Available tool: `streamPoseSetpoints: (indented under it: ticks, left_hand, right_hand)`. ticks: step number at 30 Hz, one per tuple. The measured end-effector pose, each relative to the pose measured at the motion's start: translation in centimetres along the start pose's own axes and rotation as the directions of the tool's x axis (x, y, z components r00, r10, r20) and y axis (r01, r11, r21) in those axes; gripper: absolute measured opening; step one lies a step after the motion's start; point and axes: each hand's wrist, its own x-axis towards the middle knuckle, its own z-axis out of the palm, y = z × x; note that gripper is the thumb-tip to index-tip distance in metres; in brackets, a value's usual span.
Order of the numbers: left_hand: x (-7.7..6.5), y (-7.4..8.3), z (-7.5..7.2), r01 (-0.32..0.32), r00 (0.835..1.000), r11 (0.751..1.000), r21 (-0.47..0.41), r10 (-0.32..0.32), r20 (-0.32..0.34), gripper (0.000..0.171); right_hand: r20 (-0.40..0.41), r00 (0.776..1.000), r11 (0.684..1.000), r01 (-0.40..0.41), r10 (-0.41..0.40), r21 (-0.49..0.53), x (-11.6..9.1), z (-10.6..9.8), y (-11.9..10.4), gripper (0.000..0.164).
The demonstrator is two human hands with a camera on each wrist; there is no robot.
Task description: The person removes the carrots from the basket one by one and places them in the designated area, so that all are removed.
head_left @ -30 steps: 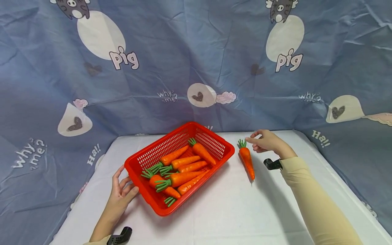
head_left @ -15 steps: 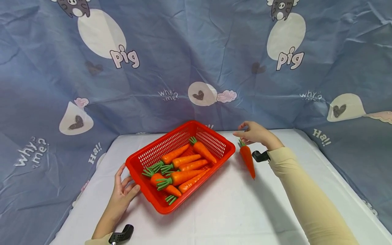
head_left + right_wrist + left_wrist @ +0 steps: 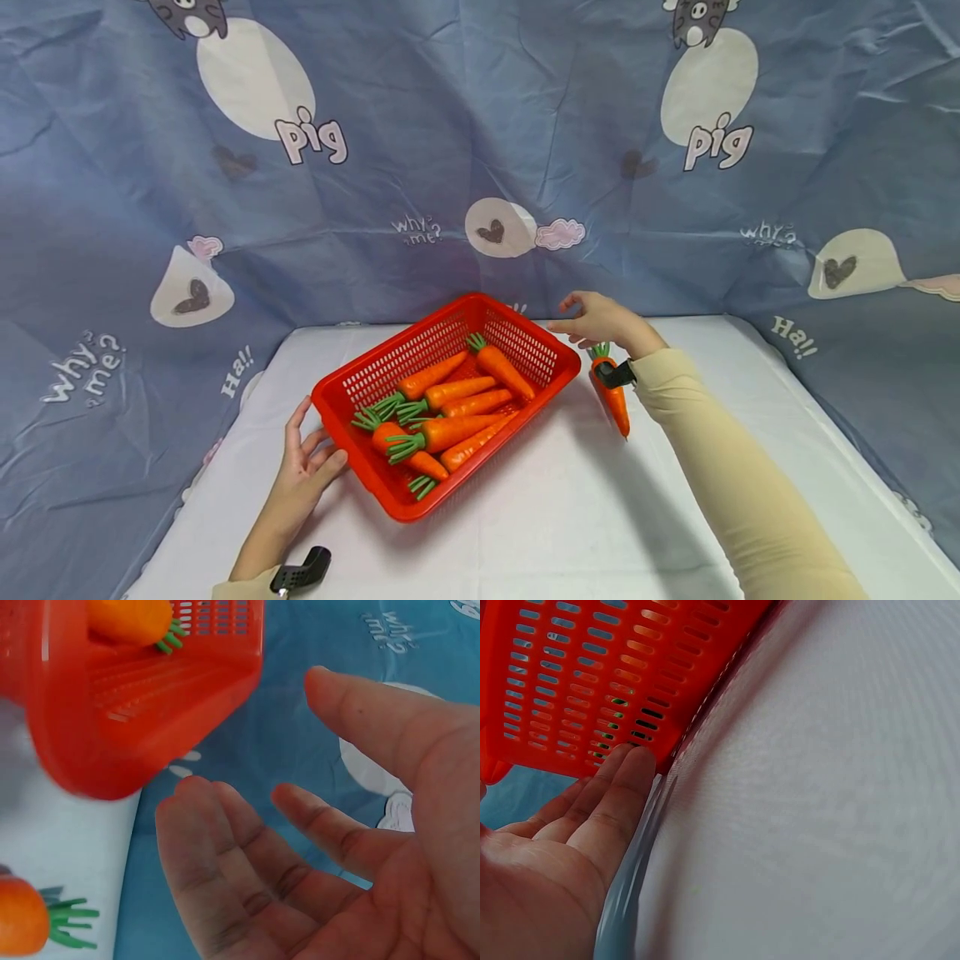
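A red plastic basket sits tilted across the white table, with several orange carrots with green tops lying in it. My left hand is at the basket's left end, fingers extended against its slotted wall and thumb right at the rim. Close to the basket's far right corner is my right hand, fingers loosely spread and nothing held. One loose carrot lies on the table under the right wrist, partly hidden; the right wrist view shows its green leaves at lower left.
Behind the white table hangs a blue printed cloth. Each wrist wears a black camera; the right one overlaps the loose carrot in the head view.
My right hand has moved left and away from me, from the loose carrot's leaves to the basket's far right corner. The left hand and the basket stay in place.
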Motion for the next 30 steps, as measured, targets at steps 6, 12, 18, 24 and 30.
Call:
streamPoseSetpoints:
  ticks: [6, 12, 18, 24, 30]
  left_hand:
    - [0.0, 0.1, 0.1, 0.011, 1.000, 1.000, 0.024, -0.011, -0.006, 0.098]
    - [0.0, -0.1, 0.0, -0.002, 1.000, 1.000, 0.023, 0.002, 0.004, 0.099]
    - [0.1, -0.4, 0.0, -0.012, 1.000, 1.000, 0.021, 0.012, -0.002, 0.099]
    - [0.1, -0.3, 0.0, -0.004, 1.000, 1.000, 0.020, 0.004, -0.001, 0.098]
    - [0.0, -0.2, 0.0, 0.001, 1.000, 1.000, 0.021, -0.001, -0.001, 0.098]
  right_hand:
    - [0.019, 0.999, 0.999, 0.028, -0.027, -0.021, 0.7, 0.8, -1.0, 0.061]
    - [0.043, 0.998, 0.998, 0.038, -0.035, -0.058, 1.2, 1.8, -2.1, 0.062]
    - [0.041, 0.998, 0.995, 0.047, -0.043, -0.093, 1.8, 2.9, -3.3, 0.063]
    - [0.086, 0.996, 0.990, 0.036, -0.024, -0.135, 2.1, 3.9, -4.2, 0.068]
    - [0.115, 0.993, 0.980, 0.052, -0.030, -0.192, 2.8, 5.0, -4.9, 0.071]
